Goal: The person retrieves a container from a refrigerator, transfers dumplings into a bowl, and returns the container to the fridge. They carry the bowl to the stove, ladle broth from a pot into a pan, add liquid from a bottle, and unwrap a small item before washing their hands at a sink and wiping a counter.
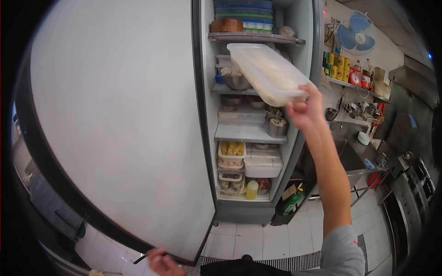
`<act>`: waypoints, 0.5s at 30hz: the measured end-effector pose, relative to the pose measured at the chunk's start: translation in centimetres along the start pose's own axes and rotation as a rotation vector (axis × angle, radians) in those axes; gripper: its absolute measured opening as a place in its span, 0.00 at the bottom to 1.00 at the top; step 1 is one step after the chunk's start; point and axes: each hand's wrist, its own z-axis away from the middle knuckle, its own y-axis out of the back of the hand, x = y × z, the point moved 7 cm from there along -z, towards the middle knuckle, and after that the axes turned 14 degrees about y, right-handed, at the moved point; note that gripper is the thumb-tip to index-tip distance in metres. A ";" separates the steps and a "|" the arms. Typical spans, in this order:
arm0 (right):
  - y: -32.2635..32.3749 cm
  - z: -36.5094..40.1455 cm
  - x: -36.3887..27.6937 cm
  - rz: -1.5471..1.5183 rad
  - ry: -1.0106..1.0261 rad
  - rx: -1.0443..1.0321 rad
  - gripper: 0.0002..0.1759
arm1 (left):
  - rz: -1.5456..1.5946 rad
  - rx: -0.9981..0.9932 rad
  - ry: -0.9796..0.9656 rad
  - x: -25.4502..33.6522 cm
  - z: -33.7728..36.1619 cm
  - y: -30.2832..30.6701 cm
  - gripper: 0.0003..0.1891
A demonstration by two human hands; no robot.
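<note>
My right hand [305, 106] grips the near corner of a translucent plastic container [271, 71], tilted in front of the upper fridge shelves. Something pale shows through its walls. At the bottom of the view, my left hand [165, 263] is partly cut off and slightly blurred, with its fingers curled at the edge of the open white fridge door [124, 129]. A short black bar, perhaps the door handle [140, 259], juts out beside those fingers. Behind the container, a metal bowl [235, 80] of pale food stands on a shelf.
Stacked lidded boxes [244, 11] fill the top shelf. Lower down are a metal pot [277, 128], a white tub [262, 166] and a yellow bottle [252, 189]. To the right are a green cylinder [290, 203], a sink [343, 154], a shelf of cans [340, 66] and a fan [357, 37].
</note>
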 end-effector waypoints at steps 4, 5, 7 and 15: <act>-4.2 -6.8 3.6 0.008 -0.040 0.000 0.16 | -0.452 0.412 0.220 -0.1 -2.7 5.9 0.17; -4.7 -8.9 4.8 -0.013 -0.059 -0.011 0.15 | -0.466 0.443 0.216 -0.1 -3.6 6.3 0.19; -6.6 -11.8 6.6 -0.028 0.001 -0.073 0.15 | -0.329 0.529 0.373 -0.7 -4.4 6.1 0.24; -15.4 -25.2 11.7 -0.301 -0.051 -0.145 0.25 | -0.322 0.468 0.813 -6.4 -2.7 8.9 0.30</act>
